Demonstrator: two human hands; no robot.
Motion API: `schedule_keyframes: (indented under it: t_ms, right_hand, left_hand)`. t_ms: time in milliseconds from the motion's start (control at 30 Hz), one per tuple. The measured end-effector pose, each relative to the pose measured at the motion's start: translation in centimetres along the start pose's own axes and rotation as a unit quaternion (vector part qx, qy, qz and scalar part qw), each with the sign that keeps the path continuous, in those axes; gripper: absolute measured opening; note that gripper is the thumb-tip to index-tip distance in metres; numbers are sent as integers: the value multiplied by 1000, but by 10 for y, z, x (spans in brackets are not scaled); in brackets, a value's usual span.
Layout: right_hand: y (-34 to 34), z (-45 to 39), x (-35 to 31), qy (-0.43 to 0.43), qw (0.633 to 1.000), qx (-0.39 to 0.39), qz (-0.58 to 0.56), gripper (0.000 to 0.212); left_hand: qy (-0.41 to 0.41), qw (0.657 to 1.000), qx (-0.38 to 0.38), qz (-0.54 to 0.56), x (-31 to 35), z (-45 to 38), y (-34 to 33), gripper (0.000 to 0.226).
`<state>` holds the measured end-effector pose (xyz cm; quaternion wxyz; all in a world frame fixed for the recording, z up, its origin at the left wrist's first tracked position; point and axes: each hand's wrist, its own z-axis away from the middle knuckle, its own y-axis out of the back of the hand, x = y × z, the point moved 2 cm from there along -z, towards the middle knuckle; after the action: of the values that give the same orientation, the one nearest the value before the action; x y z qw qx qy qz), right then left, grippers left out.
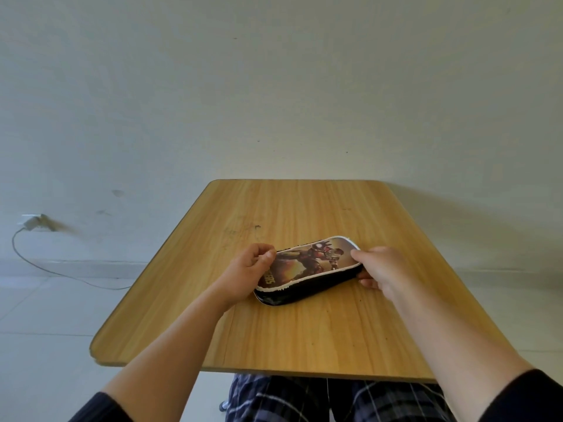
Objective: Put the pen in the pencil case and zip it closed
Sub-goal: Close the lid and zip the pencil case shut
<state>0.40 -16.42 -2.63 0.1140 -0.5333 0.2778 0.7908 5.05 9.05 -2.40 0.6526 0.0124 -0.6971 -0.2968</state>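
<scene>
A black pencil case [307, 269] with a printed armoured figure on its white-edged lid lies slanted on the wooden table [304, 330]. My left hand [246, 272] rests at the case's left end, thumb and fingers pinched together at the lid's far corner; whether they hold the zip pull I cannot tell. My right hand [380, 269] grips the case's right end, thumb on top and fingers underneath. No pen is visible.
The table stands against a plain pale wall [274, 86]. A wall socket with a plug and grey cable [30, 223] sits low on the left, the cable trailing over the tiled floor. My checked trousers [335, 400] show below the table's near edge.
</scene>
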Motion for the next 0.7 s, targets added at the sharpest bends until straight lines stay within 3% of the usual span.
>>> schedule_keyframes:
  t_ms: [167, 467, 600, 700]
  right_hand:
    - [0, -4, 2, -2, 1000, 11, -5, 17]
    - [1, -5, 6, 7, 998, 8, -70, 14]
    - [3, -3, 0, 43, 997, -14, -55, 9]
    - [6, -3, -5, 59, 997, -31, -32, 8]
  left_hand:
    - [40, 970, -56, -233, 10, -23, -7, 63]
    - [53, 950, -122, -281, 43, -51, -17, 79]
    - [53, 938, -125, -320, 47, -62, -24, 70]
    - [59, 947, -115, -293, 45, -66, -26, 66]
